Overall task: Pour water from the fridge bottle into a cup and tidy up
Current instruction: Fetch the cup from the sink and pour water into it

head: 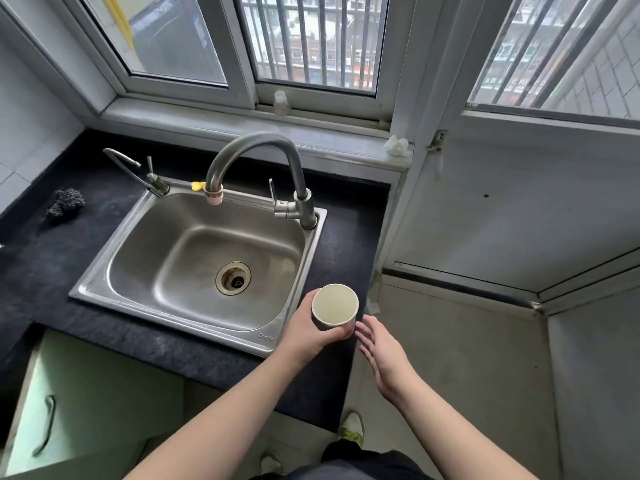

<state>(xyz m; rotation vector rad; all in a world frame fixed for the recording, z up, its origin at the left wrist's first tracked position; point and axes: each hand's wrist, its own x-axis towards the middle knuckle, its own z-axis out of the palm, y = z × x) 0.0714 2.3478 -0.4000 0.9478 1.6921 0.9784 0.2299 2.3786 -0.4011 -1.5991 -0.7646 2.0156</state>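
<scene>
two bare forearms reach forward from the bottom of the view. left hand (304, 327) grips a paper cup (334, 308), fingers curled around its side wall, with the mouth facing up toward the camera. right hand (379, 348) floats just beside those curled fingers, to their right, fingers straight and relaxed, holding nothing and not quite touching the cup. beyond the left fingertips lies a steel sink (104, 289) set in a dark counter (41, 271), with a curved tap (256, 150) arching over the basin. whether the cup holds water cannot be told; its inside looks pale and even. no fridge bottle is in view. this looks like the tidying stage, likely emptying or rinsing the cup. to do it well, bring the cup fully over the basin before tilting, tip it toward the drain (233, 278), and keep the grip light so the thin wall does not buckle.
</scene>
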